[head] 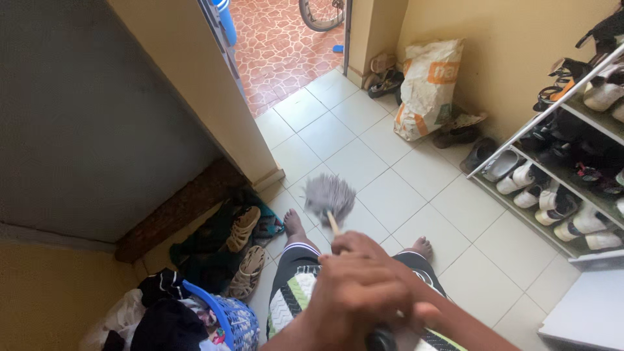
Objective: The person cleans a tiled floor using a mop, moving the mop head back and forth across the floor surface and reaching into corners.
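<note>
A mop with a grey string head (330, 195) rests on the white floor tiles (390, 195) just in front of my bare feet. Its thin wooden handle (333, 223) runs up into my hands. My right hand (369, 251) is closed on the handle lower down, its forearm coming in from the lower right. My left hand (351, 299) grips the handle closer to the camera, just above the dark end of the handle (381, 340). The two hands touch each other. My left foot (294, 225) is beside the mop head.
A blue laundry basket (229, 320) of clothes and several sandals (244, 229) lie at the left wall. A shoe rack (559, 188) lines the right wall. A white and orange sack (426, 84) stands near the open doorway (286, 45), with a bicycle wheel (322, 14) outside.
</note>
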